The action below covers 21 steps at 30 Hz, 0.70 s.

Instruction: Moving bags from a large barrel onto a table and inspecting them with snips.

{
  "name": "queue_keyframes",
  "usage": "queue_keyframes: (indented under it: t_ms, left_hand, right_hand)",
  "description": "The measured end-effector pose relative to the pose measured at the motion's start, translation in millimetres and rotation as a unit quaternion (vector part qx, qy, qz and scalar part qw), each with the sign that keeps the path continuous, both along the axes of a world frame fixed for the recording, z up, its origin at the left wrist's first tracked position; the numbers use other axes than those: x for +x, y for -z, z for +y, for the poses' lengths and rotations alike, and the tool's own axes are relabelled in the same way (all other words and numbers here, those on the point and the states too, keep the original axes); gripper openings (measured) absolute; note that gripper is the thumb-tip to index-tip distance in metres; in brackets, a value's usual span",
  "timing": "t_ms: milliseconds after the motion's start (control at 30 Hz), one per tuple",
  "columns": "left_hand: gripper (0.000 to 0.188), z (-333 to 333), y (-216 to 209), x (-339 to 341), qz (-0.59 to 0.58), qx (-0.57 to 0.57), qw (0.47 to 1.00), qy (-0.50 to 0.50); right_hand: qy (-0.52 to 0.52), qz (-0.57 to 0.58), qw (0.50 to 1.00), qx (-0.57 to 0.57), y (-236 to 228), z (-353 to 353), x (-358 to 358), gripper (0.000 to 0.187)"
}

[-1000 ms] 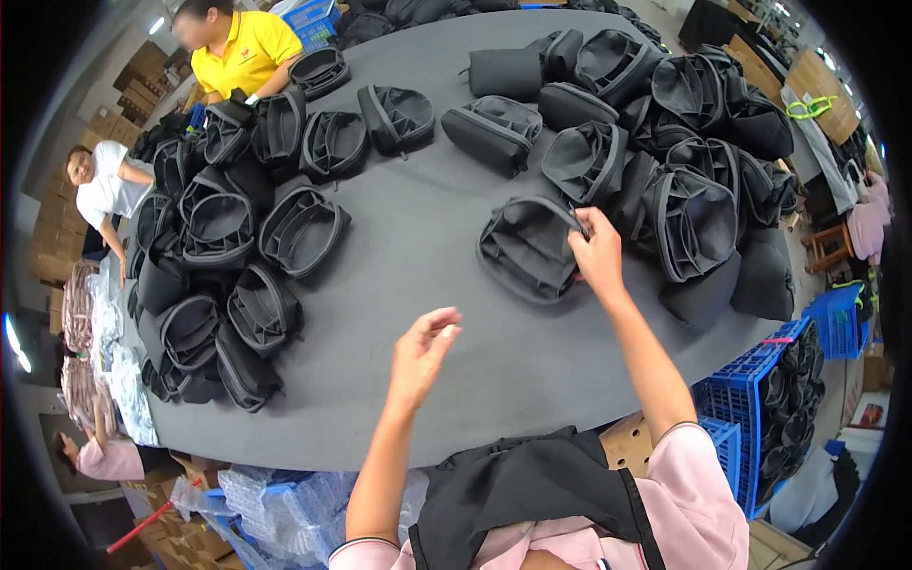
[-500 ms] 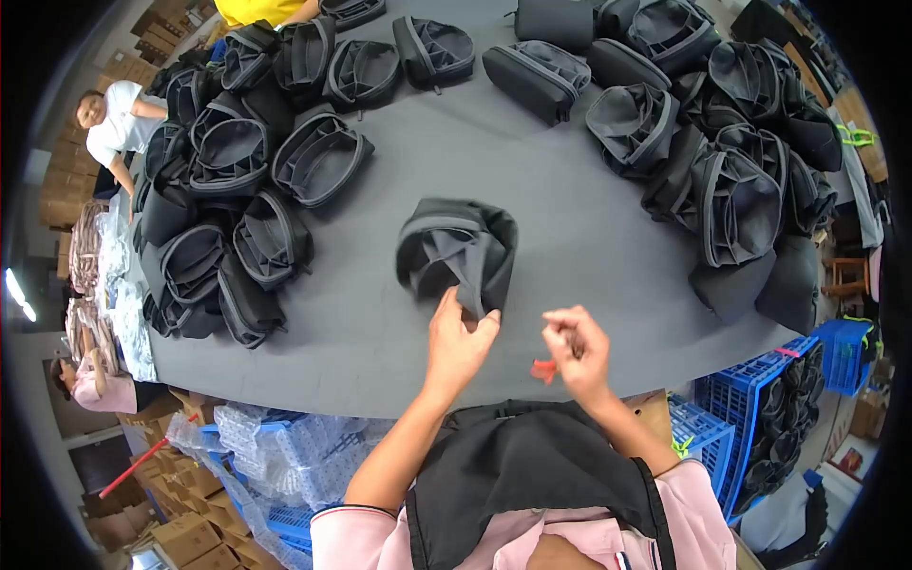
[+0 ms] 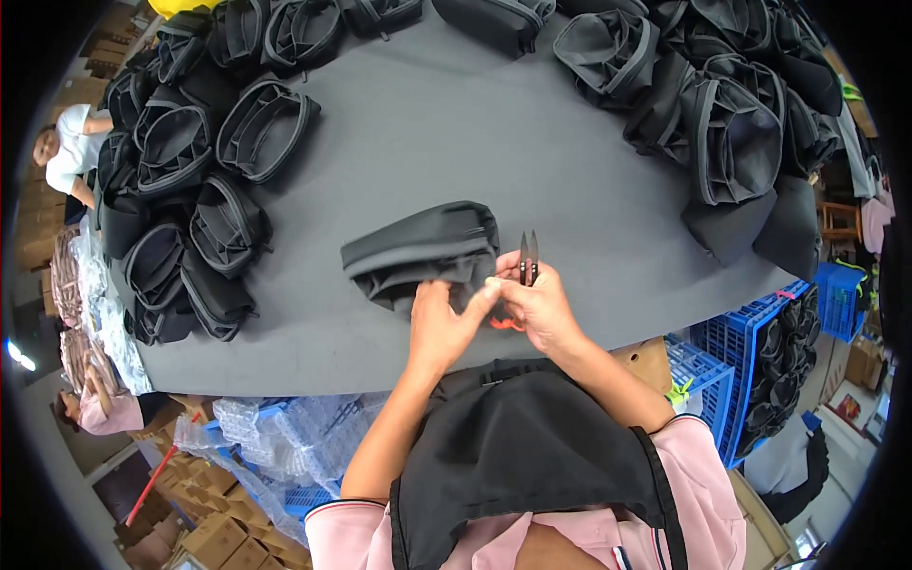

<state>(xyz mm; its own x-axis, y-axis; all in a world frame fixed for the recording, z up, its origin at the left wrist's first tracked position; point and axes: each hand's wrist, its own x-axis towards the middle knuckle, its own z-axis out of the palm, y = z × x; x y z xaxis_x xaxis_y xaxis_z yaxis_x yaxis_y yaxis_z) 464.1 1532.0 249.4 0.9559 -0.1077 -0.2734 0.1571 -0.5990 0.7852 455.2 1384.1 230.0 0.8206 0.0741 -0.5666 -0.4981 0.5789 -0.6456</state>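
A black zippered pouch (image 3: pixel 423 249) lies tilted in front of me on the dark grey table cover. My left hand (image 3: pixel 445 323) is closed on its near edge, some fingers hidden inside the opening. Close beside it, my right hand (image 3: pixel 540 302) holds thread snips (image 3: pixel 529 255), their two blades pointing away from me. A red loop (image 3: pixel 507 324) hangs below that hand. The thumb and fingertips of my right hand meet my left thumb at the pouch's near right edge; whether they pinch a thread there is too small to tell.
Piles of black pouches stand on the left (image 3: pixel 176 142) and right (image 3: pixel 731 142) of the table (image 3: pixel 408 123). Blue crates (image 3: pixel 731 370) stand off the right edge, and bubble wrap (image 3: pixel 285 442) lies below the near left edge. Two people are at the far left.
The pouch has turned onto its side, its opening now toward me. My right hand has moved left to meet my left hand, and the snips' blades now show. The view has shifted.
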Motion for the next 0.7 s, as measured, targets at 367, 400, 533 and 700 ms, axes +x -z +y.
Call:
queue_keyframes:
  t_ms: [367, 400, 533, 700]
  left_hand:
    - [0.024, -12, 2, 13, 0.006, -0.131, 0.981, -0.145]
    - [0.024, -14, -1, 15, 0.011, -0.102, 0.984, -0.145]
    - [0.024, -14, 8, 16, -0.059, -0.069, 0.989, -0.116]
    - [0.027, -15, 16, 15, -0.062, -0.047, 0.991, -0.112]
  right_hand:
    - [-0.064, -0.065, 0.983, -0.161, -9, -5, -3, 0.020]
    - [-0.061, -0.109, 0.956, -0.266, -9, -7, -5, 0.021]
    - [-0.117, -0.277, 0.754, -0.583, -36, -25, -7, 0.026]
    - [-0.154, -0.283, 0.711, -0.625, -40, -28, -5, 0.023]
